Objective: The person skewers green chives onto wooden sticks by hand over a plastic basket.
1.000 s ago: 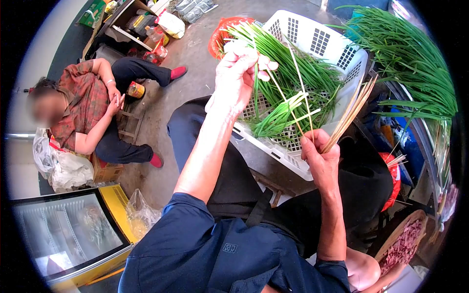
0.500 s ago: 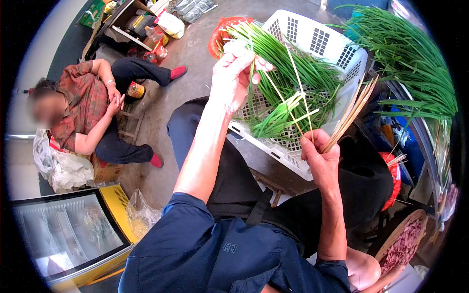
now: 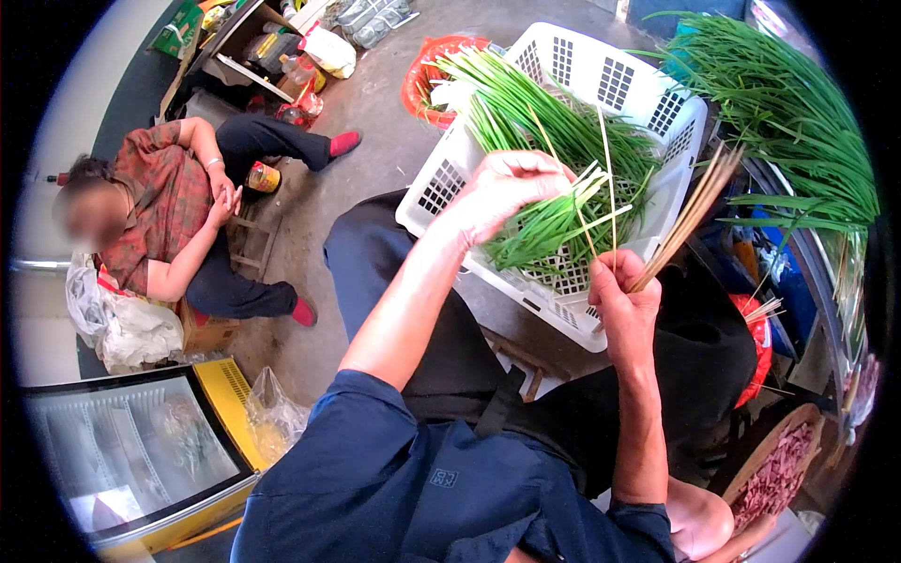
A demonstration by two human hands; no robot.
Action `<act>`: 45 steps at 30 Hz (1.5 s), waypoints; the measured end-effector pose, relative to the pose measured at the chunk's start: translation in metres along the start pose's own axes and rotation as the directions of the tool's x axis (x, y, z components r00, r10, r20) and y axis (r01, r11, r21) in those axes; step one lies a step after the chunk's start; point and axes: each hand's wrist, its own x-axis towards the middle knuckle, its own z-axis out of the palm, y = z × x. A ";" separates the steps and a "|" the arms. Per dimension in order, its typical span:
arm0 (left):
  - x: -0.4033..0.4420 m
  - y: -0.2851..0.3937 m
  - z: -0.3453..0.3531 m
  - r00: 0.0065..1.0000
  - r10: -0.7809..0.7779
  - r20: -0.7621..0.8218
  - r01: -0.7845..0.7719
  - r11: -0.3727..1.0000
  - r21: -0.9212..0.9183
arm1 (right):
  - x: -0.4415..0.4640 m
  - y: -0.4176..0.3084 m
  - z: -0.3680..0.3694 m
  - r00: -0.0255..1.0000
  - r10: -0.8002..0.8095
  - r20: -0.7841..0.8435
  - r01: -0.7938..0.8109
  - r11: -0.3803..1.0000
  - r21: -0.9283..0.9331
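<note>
My right hand (image 3: 626,291) is closed around bamboo skewers (image 3: 690,220); a thick bunch fans out to the right. Two separate skewers (image 3: 612,178) rise from its fingertips and pass by a small bundle of garlic chives (image 3: 544,230), pale cut ends toward the right. At the upper edge of that bundle, my left hand (image 3: 507,192) has its fingers pinched on chives, partly hiding them. Behind both hands, a white plastic basket (image 3: 540,305) holds a pile of long chives (image 3: 526,98).
More chives (image 3: 779,122) lie heaped at the upper right. A red bag-lined container (image 3: 427,80) stands behind the basket. Another person (image 3: 160,202) sits at the left, beside a glass-topped freezer (image 3: 131,450). A tray of reddish pieces (image 3: 774,469) is at lower right.
My left hand has come down and right from the tops of the skewers to the small chive bundle. My right hand keeps its hold and has shifted slightly right.
</note>
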 end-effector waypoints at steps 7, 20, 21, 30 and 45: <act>0.062 0.000 -0.102 0.575 0.694 -0.432 0.145 0.433 0.890 | -0.001 -0.003 0.003 1.000 -0.022 0.019 0.022 0.999 -0.027; 0.080 -0.008 -0.114 0.519 0.430 -0.738 -0.211 0.902 0.378 | 0.000 -0.006 0.002 1.000 -0.018 0.025 0.018 1.000 -0.012; 0.074 -0.002 -0.109 0.520 0.429 -0.738 -0.210 0.902 0.376 | 0.000 -0.005 0.001 0.999 -0.019 0.026 0.019 1.000 -0.012; 0.019 0.071 -0.049 0.598 0.690 -0.408 -0.668 0.710 0.222 | -0.005 -0.009 0.003 1.000 -0.019 0.023 0.019 1.000 -0.021; 0.008 0.027 -0.019 0.908 0.345 -0.236 -0.395 0.894 -0.213 | -0.006 -0.009 0.002 0.997 -0.018 0.078 0.021 0.999 -0.030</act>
